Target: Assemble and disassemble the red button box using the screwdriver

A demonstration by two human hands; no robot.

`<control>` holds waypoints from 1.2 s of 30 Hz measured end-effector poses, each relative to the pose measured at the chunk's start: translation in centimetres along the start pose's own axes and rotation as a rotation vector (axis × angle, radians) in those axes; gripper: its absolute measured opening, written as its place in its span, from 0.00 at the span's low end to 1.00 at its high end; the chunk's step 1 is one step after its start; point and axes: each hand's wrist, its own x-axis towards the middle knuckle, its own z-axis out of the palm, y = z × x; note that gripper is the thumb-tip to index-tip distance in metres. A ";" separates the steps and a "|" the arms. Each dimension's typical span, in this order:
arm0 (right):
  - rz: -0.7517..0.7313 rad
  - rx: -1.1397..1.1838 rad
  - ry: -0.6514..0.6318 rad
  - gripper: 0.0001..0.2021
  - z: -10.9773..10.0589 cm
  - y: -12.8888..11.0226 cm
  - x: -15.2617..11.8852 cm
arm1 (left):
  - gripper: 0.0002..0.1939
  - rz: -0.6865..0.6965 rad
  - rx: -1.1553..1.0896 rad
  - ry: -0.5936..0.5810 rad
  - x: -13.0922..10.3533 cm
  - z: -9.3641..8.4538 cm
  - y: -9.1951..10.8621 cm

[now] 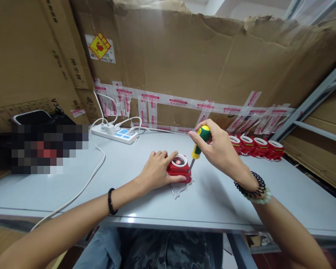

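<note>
On the table in front of me sits a small red device (pixel 172 170) with a white ring round a dark, round window on top. My left hand (pixel 159 168) grips it from the left side, fingers at the back and thumb along the front. In my right hand (pixel 217 145) is a screwdriver (pixel 197 147) with a green and yellow handle, held at a tilt. Its metal shaft points down, and the tip meets the device's right corner. A thin white cord (pixel 179 193) lies against the front of the device.
Several similar red devices (pixel 260 146) stand in a row at the back right. A white power strip (pixel 114 133) with plugs lies at the back left, and a white cable (pixel 84 183) runs to the front edge. Taped cardboard (pixel 184 56) walls off the table's rear.
</note>
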 end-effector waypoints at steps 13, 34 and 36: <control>0.055 0.250 -0.021 0.05 0.2 -0.5 -0.2 | 0.42 -0.016 0.018 -0.023 0.1 -0.1 0.1; 0.182 0.622 -0.106 0.11 0.1 0.2 0.0 | 0.42 -0.020 0.015 -0.018 0.0 -0.1 0.1; 0.163 0.601 -0.083 0.08 0.5 0.1 -0.1 | 0.42 -0.021 0.013 -0.029 0.0 -0.2 0.1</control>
